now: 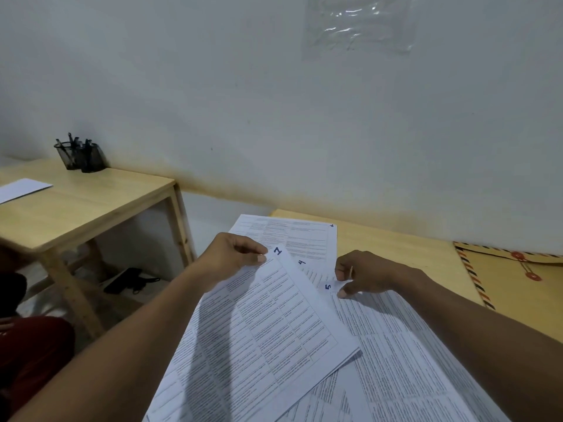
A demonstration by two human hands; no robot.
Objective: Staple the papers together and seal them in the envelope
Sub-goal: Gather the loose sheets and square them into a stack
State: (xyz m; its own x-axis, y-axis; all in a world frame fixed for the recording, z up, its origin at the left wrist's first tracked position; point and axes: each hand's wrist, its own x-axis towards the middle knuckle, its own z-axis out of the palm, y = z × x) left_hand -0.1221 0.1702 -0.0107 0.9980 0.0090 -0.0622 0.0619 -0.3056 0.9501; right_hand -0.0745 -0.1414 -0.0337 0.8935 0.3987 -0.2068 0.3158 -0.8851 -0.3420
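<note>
Several printed sheets with handwritten page numbers lie spread over the wooden table (396, 248). My left hand (231, 254) pinches the top corner of a small stack of sheets (274, 324), whose top page is marked with a blue number, and holds it lifted above the others. My right hand (362, 274) pinches the top left corner of the sheet marked 5 (405, 345), which lies on the table. A sheet marked 4 (301, 263) shows between them, and another sheet (289, 236) lies farther back. A brown envelope (511, 287) with red string buttons rests at the table's right. No stapler is in view.
A second wooden table (85, 205) stands to the left with a black mesh pen holder (80, 156) and a white sheet (21, 188). A black object (125, 280) lies on the floor under it. A person's red clothing (30, 351) is at far left. A white wall is close behind.
</note>
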